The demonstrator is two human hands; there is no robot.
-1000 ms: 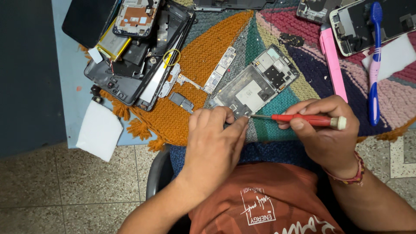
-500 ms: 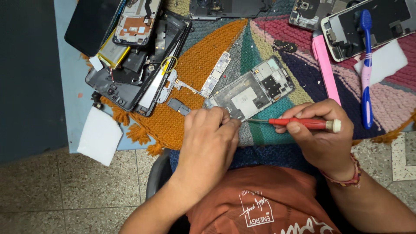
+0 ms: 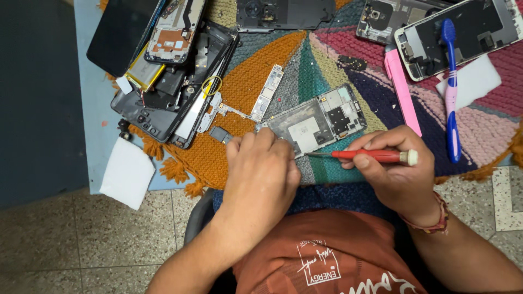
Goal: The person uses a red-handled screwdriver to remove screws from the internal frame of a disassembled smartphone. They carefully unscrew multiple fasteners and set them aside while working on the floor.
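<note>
The right hand (image 3: 400,171) was clamped around a red-handled screwdriver (image 3: 376,155), held nearly level just right of the frame's centre, its metal tip pointing left and meeting the lower edge of an opened phone frame (image 3: 313,121). That frame lay tilted at the centre of the picture on a multicoloured knitted mat (image 3: 261,51). The left hand (image 3: 261,174) rested palm down at the frame's lower left corner, fingers curled together over its edge, pinning it; whether they gripped anything smaller could not be told. A narrow circuit strip (image 3: 266,93) lay just to the upper left of the frame. A heap of dismantled phone parts (image 3: 163,81) filled the upper left of the picture. At the right edge a blue toothbrush (image 3: 450,81) lay across another opened phone (image 3: 463,32), with a pink tool (image 3: 402,90) beside it. A white cloth (image 3: 128,173) sat at lower left
</note>
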